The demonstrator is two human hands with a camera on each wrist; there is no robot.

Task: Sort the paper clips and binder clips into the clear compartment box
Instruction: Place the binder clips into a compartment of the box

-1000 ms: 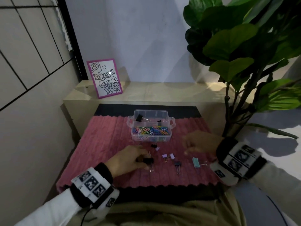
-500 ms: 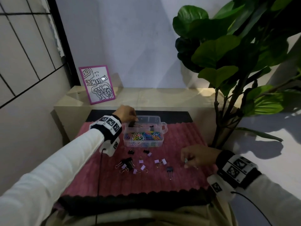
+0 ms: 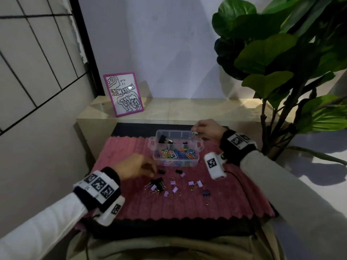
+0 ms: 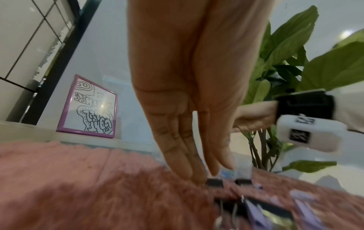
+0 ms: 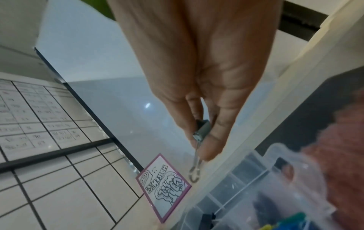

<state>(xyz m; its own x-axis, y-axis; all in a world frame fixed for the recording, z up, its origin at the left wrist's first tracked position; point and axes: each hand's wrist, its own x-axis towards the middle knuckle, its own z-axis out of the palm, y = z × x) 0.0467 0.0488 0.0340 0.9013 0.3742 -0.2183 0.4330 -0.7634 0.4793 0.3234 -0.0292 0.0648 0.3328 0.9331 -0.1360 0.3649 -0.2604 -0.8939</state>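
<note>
— While the left hand (image 3: pixel 134 167) hovered low over the pink mat (image 3: pixel 120 152), fingers straight and close together and holding nothing, what did you reckon could go wrong on that side?

— Its fingertips (image 4: pixel 194 175) were almost on a small black binder clip (image 3: pixel 161 171), beside the tangle of black and lilac clips (image 3: pixel 159 185). A hurried pinch might have snagged two at once, or caught a wire handle in the mat's pile and flicked clips off the bench. Half a second before, that hand had been up at the box's back left corner; now it was back down at the loose clips.

— And in the middle?

— The clear compartment box (image 3: pixel 201 144) sat on the mat with coloured paper clips (image 3: pixel 178 153) filling its front section and a few black binder clips in the back ones. Several binder clips were not yet sorted.

— The right side?

— The right hand (image 3: pixel 205 128) pinched a pale teal binder clip (image 5: pixel 202 130) between thumb and fingers above the box's back right corner, wire handles dangling. Let go too early, I judged, it could strike the rim and bounce out, or drop among the paper clips. Half a second before, that hand had been low on the mat's right side.
</note>
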